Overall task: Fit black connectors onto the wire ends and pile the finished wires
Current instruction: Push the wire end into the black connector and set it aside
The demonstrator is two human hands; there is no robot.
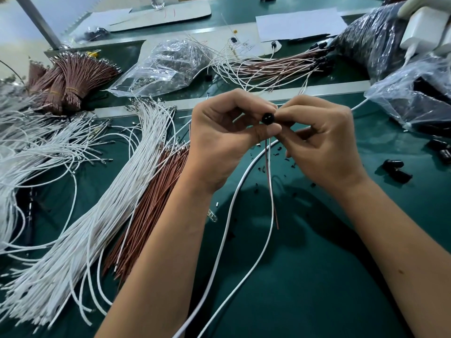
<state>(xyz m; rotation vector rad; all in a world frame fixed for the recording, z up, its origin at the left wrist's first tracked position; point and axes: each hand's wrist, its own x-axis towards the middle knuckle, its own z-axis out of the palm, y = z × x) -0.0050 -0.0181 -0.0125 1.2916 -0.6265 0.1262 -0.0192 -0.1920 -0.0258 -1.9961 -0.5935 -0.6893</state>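
1. A black connector point(267, 118) is pinched between thumb and forefinger of the left hand point(227, 137), its holes turned up, probably for aiming.
2. The right hand point(324, 142) is clamped on a red wire point(271, 181) and a white wire point(271, 215) just beside the connector.
3. Unfitted wire bundles point(102, 215) are laid to the left, within reach.
4. Finished wires point(275, 65) are piled beyond.

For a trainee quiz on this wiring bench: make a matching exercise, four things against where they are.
Things:
1. black connector
2. loose black connectors
3. finished wires
4. banded brown bundles

Places:
A. far left of the bench
B. pinched between both hands' fingertips
C. far side of the bench, right of centre
D. on the green mat, right of the right hand

Pairs: 1-B, 2-D, 3-C, 4-A
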